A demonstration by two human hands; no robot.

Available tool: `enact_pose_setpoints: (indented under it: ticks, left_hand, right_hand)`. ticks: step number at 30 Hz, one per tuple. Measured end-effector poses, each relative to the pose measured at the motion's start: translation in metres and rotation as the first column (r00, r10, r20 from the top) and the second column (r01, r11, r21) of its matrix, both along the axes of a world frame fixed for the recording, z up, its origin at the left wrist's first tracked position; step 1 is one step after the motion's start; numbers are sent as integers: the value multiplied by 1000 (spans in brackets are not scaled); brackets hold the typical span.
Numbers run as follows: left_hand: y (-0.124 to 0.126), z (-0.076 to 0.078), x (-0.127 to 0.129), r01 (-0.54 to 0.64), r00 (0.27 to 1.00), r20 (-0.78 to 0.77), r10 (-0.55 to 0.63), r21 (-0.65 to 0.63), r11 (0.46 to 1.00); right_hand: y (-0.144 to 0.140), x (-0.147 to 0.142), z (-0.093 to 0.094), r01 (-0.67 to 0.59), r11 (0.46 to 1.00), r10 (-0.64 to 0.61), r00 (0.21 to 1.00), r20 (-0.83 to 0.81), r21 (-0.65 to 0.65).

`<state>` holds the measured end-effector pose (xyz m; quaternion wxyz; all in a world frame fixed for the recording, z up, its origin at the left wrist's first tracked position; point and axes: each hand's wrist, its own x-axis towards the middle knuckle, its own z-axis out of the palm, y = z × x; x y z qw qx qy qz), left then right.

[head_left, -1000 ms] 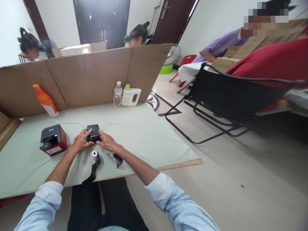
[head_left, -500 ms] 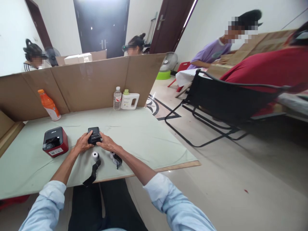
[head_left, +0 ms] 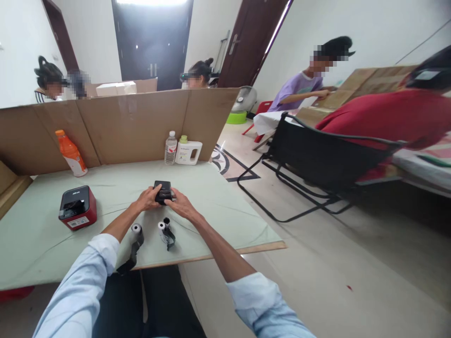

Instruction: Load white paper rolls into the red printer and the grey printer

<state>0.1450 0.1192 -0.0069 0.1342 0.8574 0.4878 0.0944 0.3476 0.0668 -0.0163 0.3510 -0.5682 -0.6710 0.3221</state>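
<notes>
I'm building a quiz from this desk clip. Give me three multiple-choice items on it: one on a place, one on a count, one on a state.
1. Where does the red printer stand?
A. left of both hands
B. between the bottles
C. on the chair

2. How many paper rolls lie near the table's front edge?
A. one
B. two
C. four

3. What is the black device's state?
A. lying alone
B. held by both hands
C. on the floor

Answers: 1 A, it sits left of the left hand. 2 B, one roll and another show. 3 B, the left hand and right hand grip it.
</notes>
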Motion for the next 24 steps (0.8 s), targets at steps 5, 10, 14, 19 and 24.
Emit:
enact_pose_setpoints:
  ticks: [5,10,14,19,24]
  left_hand:
    - [1,-4,32,29,995,-99,-34,-49,998]
    - [-7,17,3,35,993,-108,-39,-45,998]
    - [-37,70,-107,-161,982,136,129,261,952]
    - [-114,114,-257,-801,599,340,725,232,552]
    - [-161,83,-283,-754,286,528,800,-391,528]
  right_hand:
    - [0,21,-19,49,999,-49,997,60,-1]
    - [-8,10,-19,163,952,-202,970,131,260]
    - [-17,-28,-2,98,908,-143,986,81,407]
    - [-18,-131,21,-358,918,376,923,-85,172]
    - [-9,-242,43,-702,712,642,658,-394,-13]
